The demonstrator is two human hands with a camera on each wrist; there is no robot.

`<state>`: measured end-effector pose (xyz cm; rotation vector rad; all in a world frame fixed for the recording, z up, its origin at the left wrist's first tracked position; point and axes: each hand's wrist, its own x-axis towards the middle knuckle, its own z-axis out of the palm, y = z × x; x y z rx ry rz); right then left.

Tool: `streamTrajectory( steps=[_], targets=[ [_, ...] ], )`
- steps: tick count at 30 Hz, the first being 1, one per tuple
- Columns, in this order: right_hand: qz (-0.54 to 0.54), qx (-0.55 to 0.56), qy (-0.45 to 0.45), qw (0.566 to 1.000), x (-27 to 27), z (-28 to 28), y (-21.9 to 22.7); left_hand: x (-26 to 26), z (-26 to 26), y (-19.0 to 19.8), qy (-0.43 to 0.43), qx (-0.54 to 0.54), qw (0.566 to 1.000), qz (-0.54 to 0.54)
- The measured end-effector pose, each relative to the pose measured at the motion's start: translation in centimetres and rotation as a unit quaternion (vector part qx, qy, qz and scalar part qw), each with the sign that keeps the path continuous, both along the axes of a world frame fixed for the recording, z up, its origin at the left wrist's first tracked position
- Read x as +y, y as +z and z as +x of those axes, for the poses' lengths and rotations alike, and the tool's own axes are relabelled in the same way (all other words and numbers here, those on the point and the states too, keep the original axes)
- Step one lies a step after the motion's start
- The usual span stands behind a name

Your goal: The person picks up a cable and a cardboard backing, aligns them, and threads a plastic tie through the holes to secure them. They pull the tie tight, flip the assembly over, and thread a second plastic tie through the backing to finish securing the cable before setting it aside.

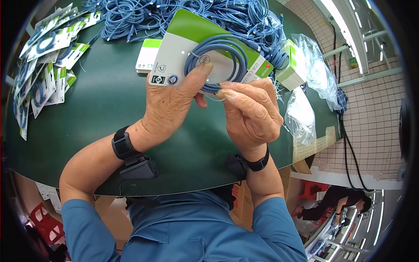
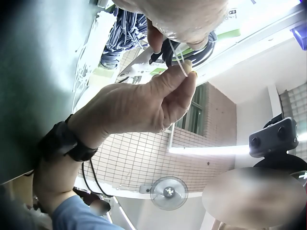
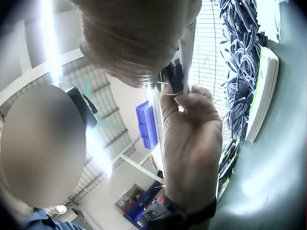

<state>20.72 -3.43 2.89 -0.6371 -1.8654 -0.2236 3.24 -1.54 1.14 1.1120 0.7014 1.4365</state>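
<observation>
My left hand (image 1: pixel 168 107) grips a green-and-white packaging card (image 1: pixel 179 32), its thumb pressing a coiled blue USB cable (image 1: pixel 238 56) against the front. The card is tilted up above the table. At the lower right of the coil, my right hand (image 1: pixel 255 113) pinches a thin white tie between thumb and fingertips. In the left wrist view, this tie (image 2: pixel 177 60) runs as a narrow loop from the card and coil to the right fingertips. The right wrist view has the left hand (image 3: pixel 192 143) at the card's edge, beside dark cable ends (image 3: pixel 175 76).
Loose blue cables (image 1: pixel 126 19) are heaped along the table's far side. Carded cables (image 1: pixel 52 39) lie piled at left. Card stacks (image 1: pixel 148 54) stand behind the hands and at right (image 1: pixel 292 65), near clear plastic bags (image 1: pixel 321 74). Another person (image 1: pixel 338 203) is at lower right.
</observation>
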Motion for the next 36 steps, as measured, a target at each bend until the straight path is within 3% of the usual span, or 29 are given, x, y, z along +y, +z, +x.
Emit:
streamTrajectory(
  steps=[36],
  targets=[
    [-0.023,-0.008,0.014,1.000,0.25,-0.24,-0.33,0.12,-0.12,-0.36,0.010,0.036,0.999,0.035]
  ],
)
